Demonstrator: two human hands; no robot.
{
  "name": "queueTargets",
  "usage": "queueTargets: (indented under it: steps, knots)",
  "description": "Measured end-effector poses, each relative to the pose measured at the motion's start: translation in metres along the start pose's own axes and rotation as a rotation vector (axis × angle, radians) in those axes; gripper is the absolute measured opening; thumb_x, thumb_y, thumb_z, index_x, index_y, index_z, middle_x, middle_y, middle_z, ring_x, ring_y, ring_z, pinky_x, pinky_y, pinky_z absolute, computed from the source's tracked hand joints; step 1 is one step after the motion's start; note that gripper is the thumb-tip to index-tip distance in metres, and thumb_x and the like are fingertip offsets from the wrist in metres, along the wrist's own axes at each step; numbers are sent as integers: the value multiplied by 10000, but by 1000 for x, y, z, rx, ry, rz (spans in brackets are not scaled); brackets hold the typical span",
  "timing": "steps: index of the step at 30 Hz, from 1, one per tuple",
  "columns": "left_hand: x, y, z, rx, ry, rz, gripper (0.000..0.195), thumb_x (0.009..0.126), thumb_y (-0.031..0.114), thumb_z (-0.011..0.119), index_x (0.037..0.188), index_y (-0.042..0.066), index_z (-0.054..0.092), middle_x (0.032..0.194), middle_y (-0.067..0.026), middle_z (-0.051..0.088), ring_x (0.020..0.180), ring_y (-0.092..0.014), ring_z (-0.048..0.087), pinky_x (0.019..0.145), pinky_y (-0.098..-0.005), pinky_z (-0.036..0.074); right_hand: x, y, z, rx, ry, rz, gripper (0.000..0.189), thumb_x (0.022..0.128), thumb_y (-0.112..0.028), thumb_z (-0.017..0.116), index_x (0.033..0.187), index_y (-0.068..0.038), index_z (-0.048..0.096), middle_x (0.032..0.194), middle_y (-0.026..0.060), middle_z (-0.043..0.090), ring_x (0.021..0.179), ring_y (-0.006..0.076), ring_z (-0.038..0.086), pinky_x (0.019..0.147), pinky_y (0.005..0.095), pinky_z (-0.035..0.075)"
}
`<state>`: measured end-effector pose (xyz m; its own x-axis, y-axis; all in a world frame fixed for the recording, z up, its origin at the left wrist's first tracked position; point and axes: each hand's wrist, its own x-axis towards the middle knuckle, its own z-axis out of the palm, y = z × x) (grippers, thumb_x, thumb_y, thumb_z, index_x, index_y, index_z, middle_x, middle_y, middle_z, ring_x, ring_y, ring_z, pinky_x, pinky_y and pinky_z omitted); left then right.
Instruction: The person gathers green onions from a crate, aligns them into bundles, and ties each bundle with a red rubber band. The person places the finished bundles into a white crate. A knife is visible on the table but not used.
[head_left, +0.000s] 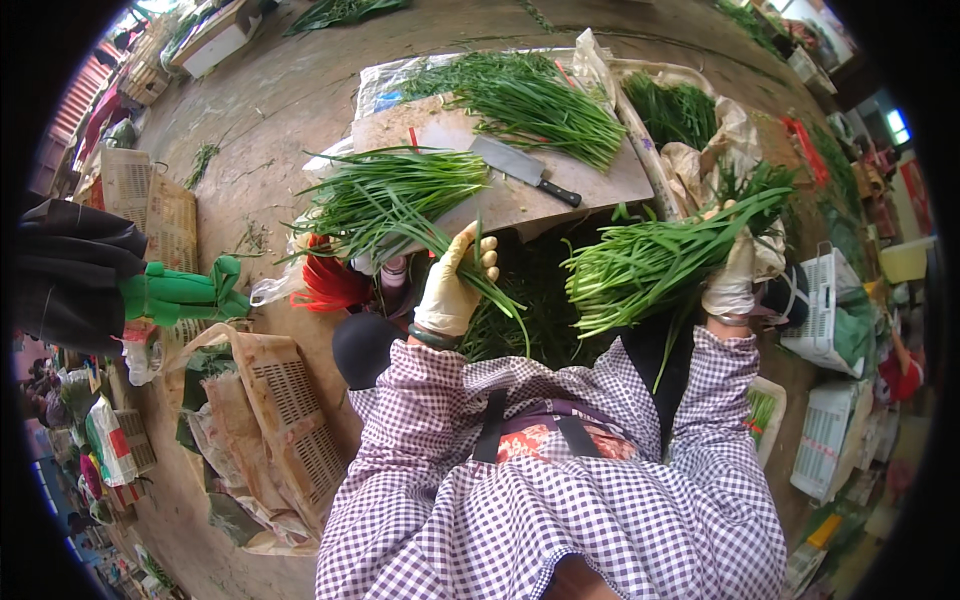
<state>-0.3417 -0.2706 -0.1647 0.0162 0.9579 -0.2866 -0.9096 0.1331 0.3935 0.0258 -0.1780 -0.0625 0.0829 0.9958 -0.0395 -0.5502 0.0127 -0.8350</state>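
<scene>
Both my hands wear thin pale gloves. My left hand (457, 281) pinches a few long green stalks (420, 225) of what look like garlic chives, their ends hanging below my fingers. Raised at the right, my right hand (731, 270) grips a large bunch of garlic chives (637, 266), pale cut ends facing left. On the worn board (592, 187) before me lie a loose heap of chives (397, 184) at the left and another bundle (540, 105) at the back. Between them rests a cleaver (525, 166) with a black handle.
Red ties (334, 277) hang by my left knee. A lined crate (667, 112) of greens stands right of the board. Plastic crates (289, 405) sit on the floor at left, and a white basket (825, 307) at right. A person in dark clothing (79, 262) is at far left.
</scene>
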Motion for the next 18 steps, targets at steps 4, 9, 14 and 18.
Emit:
queueTargets:
  steps: [4,9,14,18]
  knots:
    - [4,15,-5,-138,100,114,316,964,265,605,1225,87,599,1011,-75,678,812,-174,648,695,-313,535,0,20,31,-182,-10,160,247,947,-275,614,1038,-46,612,891,80,651,827,181,623,775,325,529]
    - [10,44,-1,-340,12,402,292,976,216,589,1245,104,594,1028,-31,658,849,-150,642,726,-296,552,-21,45,54,-301,-188,353,219,916,-221,637,995,-17,632,898,87,667,779,166,627,714,288,540]
    - [13,50,7,-432,-88,476,305,983,220,569,1269,116,578,1033,-30,639,877,-152,626,771,-311,555,-28,94,68,-601,-696,250,278,903,-175,657,1122,-5,648,998,74,693,879,159,639,746,294,521]
    - [17,36,12,-456,-110,487,306,980,230,573,1262,112,578,1056,-28,632,907,-143,613,781,-310,552,-36,121,79,-1051,-954,213,339,857,-209,725,1133,-24,656,971,56,696,841,157,610,750,308,504]
